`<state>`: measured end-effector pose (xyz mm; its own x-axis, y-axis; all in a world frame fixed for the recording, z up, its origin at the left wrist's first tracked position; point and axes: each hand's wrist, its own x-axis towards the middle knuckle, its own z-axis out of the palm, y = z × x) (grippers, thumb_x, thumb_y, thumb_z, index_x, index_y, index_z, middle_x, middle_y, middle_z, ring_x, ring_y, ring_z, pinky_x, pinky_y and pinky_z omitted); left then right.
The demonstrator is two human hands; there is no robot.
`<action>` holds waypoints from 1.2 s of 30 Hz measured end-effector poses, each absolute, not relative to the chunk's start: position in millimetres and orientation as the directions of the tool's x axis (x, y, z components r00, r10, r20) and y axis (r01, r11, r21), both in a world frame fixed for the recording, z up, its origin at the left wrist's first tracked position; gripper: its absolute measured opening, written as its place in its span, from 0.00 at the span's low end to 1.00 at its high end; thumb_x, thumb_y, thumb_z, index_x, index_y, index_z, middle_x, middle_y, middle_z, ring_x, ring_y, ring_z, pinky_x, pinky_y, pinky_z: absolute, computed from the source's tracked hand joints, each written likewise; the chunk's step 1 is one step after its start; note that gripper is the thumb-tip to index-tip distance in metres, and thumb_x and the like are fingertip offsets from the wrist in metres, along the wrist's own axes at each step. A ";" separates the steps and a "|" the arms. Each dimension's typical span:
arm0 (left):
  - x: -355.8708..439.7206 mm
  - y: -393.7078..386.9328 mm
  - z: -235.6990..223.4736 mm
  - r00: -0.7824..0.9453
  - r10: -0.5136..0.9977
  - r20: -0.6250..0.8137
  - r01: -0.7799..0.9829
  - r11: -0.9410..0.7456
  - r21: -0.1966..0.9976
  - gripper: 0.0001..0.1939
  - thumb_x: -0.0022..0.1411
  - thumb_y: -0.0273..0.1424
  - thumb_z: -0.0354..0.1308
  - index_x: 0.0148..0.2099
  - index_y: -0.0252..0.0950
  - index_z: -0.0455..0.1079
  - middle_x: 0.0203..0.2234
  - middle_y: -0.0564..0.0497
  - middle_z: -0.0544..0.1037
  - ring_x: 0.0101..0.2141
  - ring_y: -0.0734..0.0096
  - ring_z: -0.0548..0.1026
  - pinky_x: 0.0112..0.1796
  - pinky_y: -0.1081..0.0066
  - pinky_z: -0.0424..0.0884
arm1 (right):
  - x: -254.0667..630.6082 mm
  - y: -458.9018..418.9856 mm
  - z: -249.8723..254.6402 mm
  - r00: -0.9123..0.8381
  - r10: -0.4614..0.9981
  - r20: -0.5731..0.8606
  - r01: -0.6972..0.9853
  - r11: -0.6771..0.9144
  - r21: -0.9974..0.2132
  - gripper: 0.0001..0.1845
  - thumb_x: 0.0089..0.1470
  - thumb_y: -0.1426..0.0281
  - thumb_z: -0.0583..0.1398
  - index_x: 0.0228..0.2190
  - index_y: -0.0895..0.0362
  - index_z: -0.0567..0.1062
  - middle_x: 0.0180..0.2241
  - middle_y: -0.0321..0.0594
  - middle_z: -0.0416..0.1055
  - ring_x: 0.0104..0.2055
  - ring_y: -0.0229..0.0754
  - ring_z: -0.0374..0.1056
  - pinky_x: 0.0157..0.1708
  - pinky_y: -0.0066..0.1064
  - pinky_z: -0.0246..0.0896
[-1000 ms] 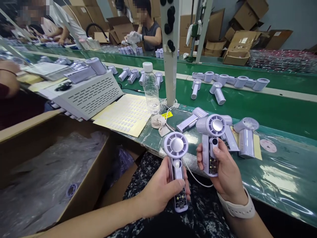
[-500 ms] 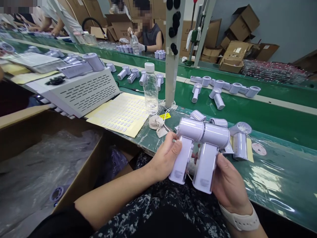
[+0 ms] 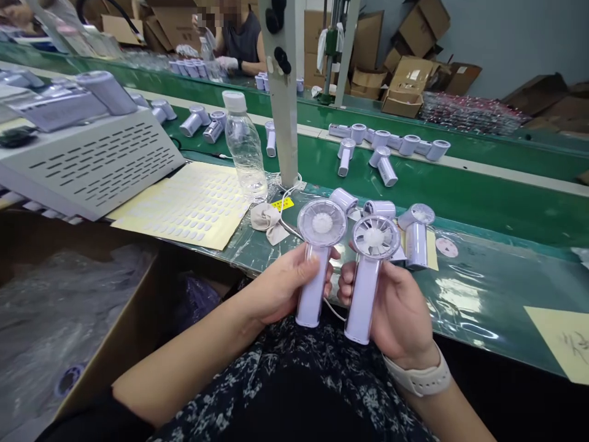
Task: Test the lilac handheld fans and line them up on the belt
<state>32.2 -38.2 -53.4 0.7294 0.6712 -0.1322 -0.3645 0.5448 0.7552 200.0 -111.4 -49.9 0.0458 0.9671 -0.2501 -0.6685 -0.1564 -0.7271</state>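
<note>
My left hand (image 3: 294, 276) is wrapped round the handle of a lavender handheld fan (image 3: 314, 285), whose round clear front faces me. A second lavender handheld fan (image 3: 362, 301) is gripped in my right hand (image 3: 400, 307), and its blades show behind the front ring. Both fans are upright, side by side and close together above my lap. Just behind them on the table lie more of the same fans, among them one (image 3: 416, 242) with its handle toward me. A white cable hangs behind the two held fans.
A water bottle (image 3: 246, 150), a beige cloth (image 3: 269, 222) and a yellow sticker sheet (image 3: 184, 205) lie left of a metal post (image 3: 285, 123). A slotted metal box (image 3: 110, 159) stands farther left. Fans ride on the green conveyor (image 3: 317, 153). A co-worker (image 3: 239, 43) sits across it.
Both fans have been turned from showing their sides to showing their round fronts. My hands have shifted left a little, and the view has swung right.
</note>
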 end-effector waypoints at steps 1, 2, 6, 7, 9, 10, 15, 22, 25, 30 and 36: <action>32.7 -37.7 -53.8 0.717 0.683 -0.142 -0.373 0.548 0.749 0.26 0.56 0.49 0.71 0.45 0.32 0.74 0.31 0.50 0.76 0.30 0.71 0.76 0.35 0.71 0.74 | 199.4 -111.3 -48.6 0.038 0.968 -0.248 -0.668 -0.160 -0.726 0.19 0.60 0.56 0.58 0.29 0.57 0.81 0.29 0.42 0.75 0.28 0.40 0.69 0.30 0.31 0.72; 32.7 -37.2 -53.6 0.714 0.685 -0.143 -0.379 0.550 0.745 0.24 0.59 0.48 0.69 0.45 0.32 0.74 0.32 0.48 0.77 0.31 0.70 0.77 0.36 0.70 0.74 | 199.1 -111.5 -47.3 0.045 0.968 -0.249 -0.669 -0.156 -0.727 0.20 0.60 0.56 0.58 0.29 0.57 0.80 0.30 0.42 0.75 0.28 0.40 0.68 0.28 0.31 0.71; 29.7 -35.2 -49.4 0.739 0.668 -0.088 -0.384 0.525 0.760 0.15 0.63 0.38 0.66 0.48 0.34 0.73 0.38 0.46 0.81 0.35 0.63 0.81 0.40 0.65 0.76 | 202.1 -113.9 -44.6 0.106 0.969 -0.224 -0.681 -0.093 -0.727 0.17 0.59 0.54 0.59 0.33 0.54 0.79 0.32 0.42 0.75 0.30 0.42 0.70 0.24 0.30 0.68; 28.7 -34.8 -48.5 0.737 0.670 -0.086 -0.375 0.512 0.773 0.16 0.62 0.35 0.66 0.50 0.35 0.73 0.40 0.45 0.82 0.36 0.62 0.82 0.41 0.64 0.76 | 203.7 -114.4 -45.2 0.123 0.971 -0.203 -0.680 -0.067 -0.730 0.16 0.57 0.54 0.60 0.34 0.53 0.79 0.32 0.41 0.75 0.31 0.43 0.71 0.23 0.30 0.68; 27.2 -34.3 -48.1 0.717 0.689 -0.105 -0.344 0.480 0.807 0.21 0.61 0.32 0.67 0.55 0.36 0.70 0.42 0.46 0.83 0.40 0.59 0.83 0.43 0.64 0.77 | 207.3 -115.3 -47.7 0.176 0.970 -0.170 -0.663 -0.011 -0.748 0.13 0.55 0.56 0.63 0.35 0.51 0.80 0.31 0.40 0.76 0.33 0.45 0.73 0.26 0.32 0.71; 26.8 -34.2 -48.8 0.709 0.696 -0.115 -0.326 0.468 0.821 0.23 0.61 0.32 0.68 0.56 0.37 0.69 0.43 0.46 0.83 0.40 0.59 0.83 0.42 0.63 0.77 | 208.9 -115.6 -49.4 0.217 0.962 -0.167 -0.650 0.015 -0.760 0.12 0.55 0.57 0.64 0.35 0.51 0.80 0.31 0.40 0.78 0.34 0.46 0.74 0.30 0.34 0.74; 25.9 -34.9 -55.8 0.713 0.691 -0.119 -0.262 0.419 0.870 0.27 0.57 0.41 0.73 0.51 0.36 0.65 0.41 0.44 0.83 0.39 0.58 0.84 0.42 0.61 0.78 | 209.9 -115.0 -54.8 0.360 0.909 -0.210 -0.616 0.063 -0.785 0.19 0.59 0.58 0.65 0.50 0.49 0.78 0.37 0.42 0.83 0.39 0.49 0.80 0.37 0.39 0.78; 25.5 -35.7 -52.5 0.707 0.701 -0.089 -0.174 0.295 0.940 0.28 0.59 0.42 0.70 0.55 0.36 0.65 0.44 0.41 0.81 0.45 0.55 0.81 0.46 0.56 0.76 | 205.5 -109.4 -61.6 0.361 0.906 -0.223 -0.574 0.027 -0.819 0.19 0.62 0.62 0.61 0.54 0.53 0.76 0.34 0.42 0.83 0.31 0.49 0.80 0.32 0.42 0.79; 21.4 -33.2 -49.7 0.639 0.769 0.011 -0.058 0.034 0.998 0.24 0.59 0.33 0.68 0.56 0.37 0.67 0.46 0.43 0.81 0.47 0.55 0.80 0.49 0.56 0.75 | 209.2 -116.9 -60.9 0.362 0.930 -0.072 -0.486 0.122 -0.865 0.21 0.60 0.60 0.62 0.53 0.51 0.78 0.39 0.43 0.84 0.41 0.56 0.80 0.42 0.50 0.78; 10.9 -36.7 -57.2 0.540 0.663 0.518 -0.120 -0.549 0.827 0.10 0.63 0.32 0.66 0.47 0.42 0.77 0.53 0.44 0.82 0.59 0.51 0.75 0.67 0.47 0.55 | 215.1 -140.9 -47.3 0.155 0.932 0.326 0.074 0.318 -0.945 0.33 0.47 0.74 0.73 0.55 0.48 0.78 0.63 0.43 0.72 0.68 0.61 0.63 0.69 0.55 0.53; 9.0 -47.3 -64.7 0.469 0.707 0.529 -0.105 -0.551 0.828 0.12 0.64 0.44 0.65 0.36 0.43 0.74 0.44 0.45 0.86 0.50 0.55 0.81 0.65 0.41 0.60 | 220.2 -136.6 -54.0 0.037 0.890 0.455 0.075 0.451 -0.889 0.42 0.43 0.80 0.73 0.56 0.40 0.72 0.53 0.39 0.81 0.61 0.60 0.71 0.66 0.65 0.53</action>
<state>9.0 -47.3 -64.7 0.4691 0.7069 0.5294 -0.1046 -0.5508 0.8281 220.2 -136.6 -54.0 0.0367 0.8899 0.4546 0.0749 0.4512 -0.8893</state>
